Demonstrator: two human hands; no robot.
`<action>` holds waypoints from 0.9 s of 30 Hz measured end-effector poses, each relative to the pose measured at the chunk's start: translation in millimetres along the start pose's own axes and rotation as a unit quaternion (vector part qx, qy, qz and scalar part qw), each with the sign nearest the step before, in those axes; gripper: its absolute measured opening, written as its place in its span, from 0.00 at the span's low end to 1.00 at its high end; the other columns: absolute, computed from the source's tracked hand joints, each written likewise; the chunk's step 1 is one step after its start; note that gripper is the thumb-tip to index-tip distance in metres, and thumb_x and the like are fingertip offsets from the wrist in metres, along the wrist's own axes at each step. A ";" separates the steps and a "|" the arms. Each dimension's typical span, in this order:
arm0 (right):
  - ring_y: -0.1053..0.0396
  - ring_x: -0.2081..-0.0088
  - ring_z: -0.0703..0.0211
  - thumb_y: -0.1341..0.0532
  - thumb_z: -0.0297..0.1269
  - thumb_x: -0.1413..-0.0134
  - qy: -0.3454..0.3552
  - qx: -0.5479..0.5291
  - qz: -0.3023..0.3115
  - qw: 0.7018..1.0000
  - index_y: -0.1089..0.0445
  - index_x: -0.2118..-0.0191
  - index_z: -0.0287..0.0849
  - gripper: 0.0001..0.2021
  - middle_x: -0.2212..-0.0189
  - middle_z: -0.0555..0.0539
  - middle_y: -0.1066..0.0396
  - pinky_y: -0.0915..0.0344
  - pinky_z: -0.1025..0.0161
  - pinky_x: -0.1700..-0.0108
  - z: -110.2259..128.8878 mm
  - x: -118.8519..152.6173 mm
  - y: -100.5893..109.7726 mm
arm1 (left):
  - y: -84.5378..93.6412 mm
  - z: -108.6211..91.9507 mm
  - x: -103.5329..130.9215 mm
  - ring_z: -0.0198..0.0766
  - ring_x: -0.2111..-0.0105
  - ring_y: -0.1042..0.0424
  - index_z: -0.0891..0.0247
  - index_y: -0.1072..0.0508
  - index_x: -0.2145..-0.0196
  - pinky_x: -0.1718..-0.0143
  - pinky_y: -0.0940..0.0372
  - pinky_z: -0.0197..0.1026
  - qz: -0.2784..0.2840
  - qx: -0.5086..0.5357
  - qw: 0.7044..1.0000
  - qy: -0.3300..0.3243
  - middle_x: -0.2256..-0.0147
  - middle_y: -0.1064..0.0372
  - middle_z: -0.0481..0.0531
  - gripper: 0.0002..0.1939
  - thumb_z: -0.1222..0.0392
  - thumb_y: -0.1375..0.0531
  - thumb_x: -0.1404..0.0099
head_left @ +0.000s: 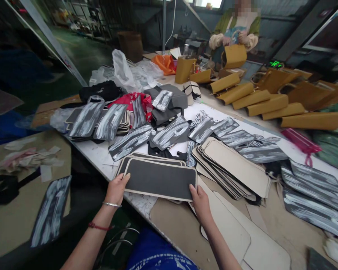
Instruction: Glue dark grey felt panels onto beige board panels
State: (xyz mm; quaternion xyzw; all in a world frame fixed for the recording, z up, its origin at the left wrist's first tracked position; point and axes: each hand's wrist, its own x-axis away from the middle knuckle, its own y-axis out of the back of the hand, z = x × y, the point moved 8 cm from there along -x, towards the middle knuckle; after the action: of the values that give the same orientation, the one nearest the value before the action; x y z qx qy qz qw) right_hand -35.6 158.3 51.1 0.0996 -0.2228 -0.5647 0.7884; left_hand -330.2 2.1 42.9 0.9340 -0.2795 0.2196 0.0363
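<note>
A flat dark panel with rounded corners and a pale beige border (160,180) is held level between my hands. My left hand (116,190) grips its left end, thumb on top. My right hand (200,202) grips its right end the same way. Behind it, partly covered, similar panels (152,159) lie at the table's edge. To the right is a stack of beige panels (233,161). Dark pieces smeared with white streaks (133,140) lie around, several to the right (315,202) and across the back. Larger beige sheets (231,228) lie near my right forearm.
Mustard-coloured bags (253,99) stand in a row at the back right, where another person (236,30) handles one. Plastic bags (129,71) and a red bag (129,101) sit at the back left. A side surface (17,210) bears scraps; a pink pouch (301,140) lies right.
</note>
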 end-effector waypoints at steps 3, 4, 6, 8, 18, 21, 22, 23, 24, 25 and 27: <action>0.40 0.77 0.61 0.53 0.54 0.48 0.034 0.059 -0.004 0.998 0.41 0.76 0.44 0.19 0.81 0.52 0.39 0.43 0.65 0.74 17.1 -13.5 -9.3 | 16.5 -16.4 -10.3 0.41 0.70 0.30 0.64 0.30 0.69 0.64 0.35 0.44 -0.043 -0.045 0.998 -0.019 0.77 0.31 0.47 0.21 0.48 0.37 0.59; 0.39 0.76 0.60 0.54 0.52 0.46 0.046 0.086 -0.004 0.995 0.41 0.75 0.44 0.18 0.80 0.52 0.38 0.43 0.65 0.73 23.1 -16.2 -11.2 | 24.7 -25.5 -11.2 0.43 0.68 0.30 0.64 0.30 0.68 0.61 0.35 0.46 -0.069 -0.091 0.993 -0.039 0.75 0.30 0.48 0.21 0.47 0.39 0.58; 0.36 0.72 0.59 0.55 0.48 0.43 0.071 0.151 -0.007 0.986 0.38 0.71 0.43 0.17 0.76 0.49 0.34 0.42 0.64 0.69 32.7 -17.1 -10.3 | 39.7 -46.1 -5.9 0.48 0.62 0.31 0.62 0.30 0.65 0.56 0.37 0.50 -0.127 -0.221 0.963 -0.092 0.67 0.29 0.51 0.22 0.46 0.41 0.56; 0.34 0.67 0.57 0.56 0.43 0.41 0.083 0.211 -0.017 0.974 0.36 0.66 0.42 0.15 0.69 0.46 0.31 0.41 0.63 0.65 35.0 -11.5 -1.7 | 44.4 -60.3 7.1 0.51 0.56 0.34 0.59 0.33 0.62 0.51 0.41 0.54 -0.164 -0.344 0.912 -0.148 0.58 0.31 0.51 0.22 0.44 0.44 0.52; 0.54 0.41 0.38 0.33 0.48 0.63 0.020 0.427 0.013 0.904 0.46 0.41 0.42 0.42 0.41 0.35 0.51 0.54 0.45 0.43 -61.9 79.2 77.7 | -136.3 45.4 126.2 0.44 0.59 0.28 0.54 0.32 0.57 0.56 0.32 0.44 0.295 -0.407 0.755 -0.421 0.59 0.27 0.50 0.17 0.48 0.47 0.42; 0.62 0.39 0.32 0.30 0.51 0.70 -0.017 0.456 0.034 0.889 0.51 0.39 0.46 0.49 0.38 0.33 0.58 0.58 0.39 0.43 -95.0 90.5 83.0 | -175.5 68.5 158.2 0.41 0.58 0.29 0.57 0.33 0.54 0.56 0.32 0.40 0.353 -0.403 0.674 -0.508 0.58 0.28 0.52 0.16 0.55 0.48 0.39; 0.62 0.40 0.30 0.30 0.51 0.71 -0.020 0.460 0.039 0.887 0.52 0.39 0.47 0.50 0.39 0.32 0.59 0.58 0.37 0.44 -100.4 91.0 83.0 | -183.3 74.1 164.2 0.41 0.58 0.28 0.58 0.33 0.53 0.57 0.32 0.40 0.363 -0.402 0.651 -0.532 0.58 0.28 0.52 0.16 0.56 0.48 0.39; 0.61 0.40 0.29 0.30 0.51 0.72 -0.017 0.464 0.046 0.885 0.52 0.39 0.47 0.51 0.39 0.31 0.59 0.58 0.36 0.45 -103.0 90.8 82.9 | -189.4 79.1 168.0 0.41 0.58 0.28 0.58 0.34 0.53 0.57 0.31 0.40 0.370 -0.402 0.628 -0.554 0.58 0.28 0.53 0.16 0.57 0.48 0.38; 0.61 0.40 0.28 0.29 0.51 0.73 -0.010 0.466 0.055 0.883 0.51 0.39 0.47 0.51 0.39 0.31 0.59 0.57 0.35 0.45 -103.1 90.3 83.1 | -194.1 84.0 169.8 0.41 0.58 0.28 0.59 0.34 0.53 0.58 0.31 0.40 0.375 -0.403 0.605 -0.575 0.59 0.28 0.53 0.16 0.57 0.48 0.39; 0.60 0.41 0.27 0.29 0.50 0.72 0.001 0.468 0.063 0.881 0.50 0.40 0.47 0.51 0.39 0.31 0.58 0.55 0.35 0.46 -101.2 90.2 84.4 | -198.2 89.4 170.1 0.42 0.59 0.28 0.59 0.34 0.52 0.58 0.31 0.41 0.379 -0.405 0.582 -0.595 0.59 0.28 0.54 0.17 0.56 0.48 0.39; 0.56 0.41 0.29 0.30 0.48 0.67 0.025 0.471 0.075 0.878 0.49 0.41 0.45 0.46 0.40 0.30 0.55 0.50 0.36 0.47 -94.5 92.4 90.7 | -205.6 101.2 168.2 0.43 0.59 0.28 0.60 0.34 0.52 0.59 0.31 0.42 0.385 -0.407 0.531 -0.636 0.58 0.28 0.55 0.18 0.55 0.47 0.39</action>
State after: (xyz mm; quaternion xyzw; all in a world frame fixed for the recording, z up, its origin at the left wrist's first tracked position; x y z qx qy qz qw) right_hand 109.2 94.0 27.0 0.4568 -0.4495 -0.3294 0.6934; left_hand -54.3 70.6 35.4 0.5131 -0.6204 -0.5772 0.1369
